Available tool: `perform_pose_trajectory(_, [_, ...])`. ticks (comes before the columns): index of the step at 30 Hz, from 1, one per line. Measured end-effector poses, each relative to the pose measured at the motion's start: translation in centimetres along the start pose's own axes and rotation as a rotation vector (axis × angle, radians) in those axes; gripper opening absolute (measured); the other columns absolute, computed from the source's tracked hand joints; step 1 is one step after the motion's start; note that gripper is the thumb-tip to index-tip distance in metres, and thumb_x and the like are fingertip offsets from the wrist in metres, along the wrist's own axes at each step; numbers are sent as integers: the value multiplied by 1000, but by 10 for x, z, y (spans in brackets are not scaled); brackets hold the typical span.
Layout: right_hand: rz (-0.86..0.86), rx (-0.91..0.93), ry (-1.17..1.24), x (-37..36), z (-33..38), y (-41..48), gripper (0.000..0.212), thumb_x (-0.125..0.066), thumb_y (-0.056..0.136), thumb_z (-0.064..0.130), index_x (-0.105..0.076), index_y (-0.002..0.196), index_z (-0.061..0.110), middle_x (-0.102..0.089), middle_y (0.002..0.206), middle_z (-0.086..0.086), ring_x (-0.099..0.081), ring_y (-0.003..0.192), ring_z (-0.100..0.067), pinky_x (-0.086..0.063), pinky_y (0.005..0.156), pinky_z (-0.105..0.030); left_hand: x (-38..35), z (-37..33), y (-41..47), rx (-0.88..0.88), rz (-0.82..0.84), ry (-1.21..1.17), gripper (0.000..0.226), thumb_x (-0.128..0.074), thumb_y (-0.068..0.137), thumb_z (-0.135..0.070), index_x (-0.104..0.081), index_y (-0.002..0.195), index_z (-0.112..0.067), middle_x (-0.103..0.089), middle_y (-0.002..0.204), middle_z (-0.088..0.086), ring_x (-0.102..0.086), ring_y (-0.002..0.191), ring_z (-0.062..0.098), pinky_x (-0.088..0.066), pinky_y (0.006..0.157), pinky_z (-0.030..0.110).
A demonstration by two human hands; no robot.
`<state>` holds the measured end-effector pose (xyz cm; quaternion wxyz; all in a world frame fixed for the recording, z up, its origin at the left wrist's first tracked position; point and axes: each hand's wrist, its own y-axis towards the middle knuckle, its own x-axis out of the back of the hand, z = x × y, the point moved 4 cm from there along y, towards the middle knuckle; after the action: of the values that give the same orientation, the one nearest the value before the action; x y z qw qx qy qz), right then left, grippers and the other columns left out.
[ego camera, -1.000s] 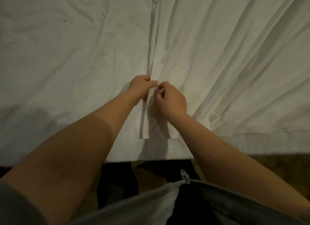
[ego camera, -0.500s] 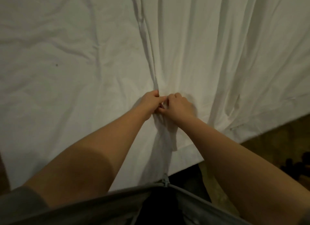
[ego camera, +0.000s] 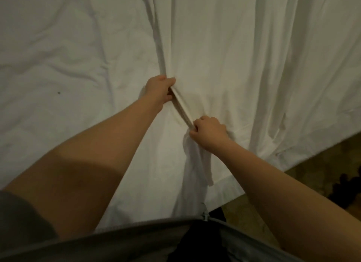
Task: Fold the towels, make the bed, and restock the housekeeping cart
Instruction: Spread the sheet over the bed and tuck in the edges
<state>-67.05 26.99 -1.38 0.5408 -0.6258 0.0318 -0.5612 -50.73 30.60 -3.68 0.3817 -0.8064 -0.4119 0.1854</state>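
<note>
sheet pleat [ego camera: 181, 109]: long axis diagonal from near edge of bed [ego camera: 48, 76] inward; left hand [ego camera: 159, 90] and right hand [ego camera: 209, 131] fingers clench it, now apart, earlier touching.

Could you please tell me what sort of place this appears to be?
Most likely a bedroom, perhaps a hotel guest room. A wide white sheet lies spread out like bedding, the left hand and right hand grip a fold of it, and patterned floor shows beyond its edge.

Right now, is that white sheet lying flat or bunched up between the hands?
Bunched. The left hand and right hand each grip a gathered fold of the sheet, pulled taut between them.
</note>
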Motion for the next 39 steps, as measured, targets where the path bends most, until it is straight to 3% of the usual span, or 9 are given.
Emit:
perform_pose_trajectory(3, [91,-8,-10,4,-1,5,28,-42,92,41,-52,78,19,-51,95,0,-52,94,-25,-42,80,-38,2,5,3,-17,7,18,7,-58,93,-13,-60,98,-9,-63,98,9,-62,92,23,-56,81,34])
perform_pose_trajectory(5, [101,-19,80,17,4,13,35,-43,91,50,-51,68,25,-54,80,4,-56,81,-20,-41,69,-32,1,4,8,-32,-10,52,5,-60,92,-16,-61,88,-12,-64,87,4,-63,81,18,-54,68,24])
perform_pose_trajectory(8, [-148,12,162,51,26,38,28,-45,91,48,-54,85,22,-58,83,4,-56,76,-18,-39,64,-29,-1,3,11,-40,-11,63,15,-61,90,-10,-59,76,-16,-63,75,4,-60,62,12,-52,58,23])
perform_pose_trajectory(12, [-209,16,304,73,53,79,26,-49,90,31,-54,110,14,-57,95,1,-55,82,-19,-37,66,-29,0,-7,20,-117,-82,146,9,-66,85,-15,-62,77,-16,-69,86,13,-67,80,26,-56,79,39])
perform_pose_trajectory(14, [-169,-31,356,74,52,89,27,-46,92,34,-53,108,13,-58,93,-1,-56,83,-22,-36,67,-29,-2,-19,28,-151,-90,125,1,-65,85,-16,-64,86,-16,-70,92,10,-66,88,25,-53,88,42])
perform_pose_trajectory(19, [-182,-9,481,82,39,96,13,-48,91,30,-51,95,18,-56,78,5,-52,68,-13,-37,55,-25,-11,-65,48,-207,-48,86,20,-61,90,-21,-63,110,-14,-66,98,3,-64,94,22,-53,87,37])
perform_pose_trajectory(28, [-134,-113,802,80,24,119,17,-49,87,25,-58,81,12,-65,69,-6,-61,51,-17,-58,66,-41,13,-111,92,-202,-292,76,24,-64,87,-22,-57,64,-20,-62,78,2,-63,84,25,-53,80,37])
perform_pose_trajectory(34, [-165,-103,751,79,25,119,18,-49,85,27,-55,73,15,-65,68,-7,-65,62,-26,-56,68,-47,20,-97,99,-261,-264,89,20,-61,88,-28,-57,75,-13,-56,73,9,-52,70,19,-47,69,38])
perform_pose_trajectory(39, [-188,-109,722,81,28,122,20,-49,83,29,-53,67,18,-64,66,-7,-64,65,-27,-55,69,-48,20,-106,102,-247,-175,127,27,-60,90,-35,-59,68,-18,-62,72,2,-58,72,21,-53,80,45])
